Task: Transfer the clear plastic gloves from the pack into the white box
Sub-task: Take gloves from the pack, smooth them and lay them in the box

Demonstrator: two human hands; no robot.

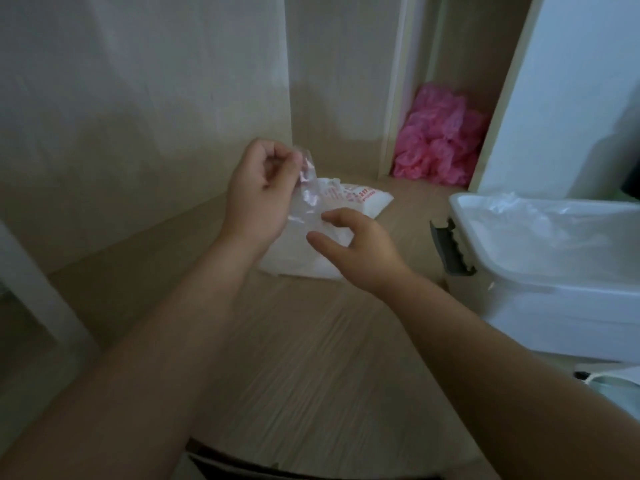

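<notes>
Two hands meet at the pack (360,201): the left hand (259,192) pinches its clear open flap, fingers curled, lifting it; the pack lies on the shelf (311,341) between them, long axis running away rightward; the right hand (360,251), nearer the white box (554,323), hovers over it half open, holding nothing

The red print on the pack (375,202) is too blurred to read, and the right hand (358,252) covers the pack's near corner. The box (554,320) runs off the right edge.
</notes>
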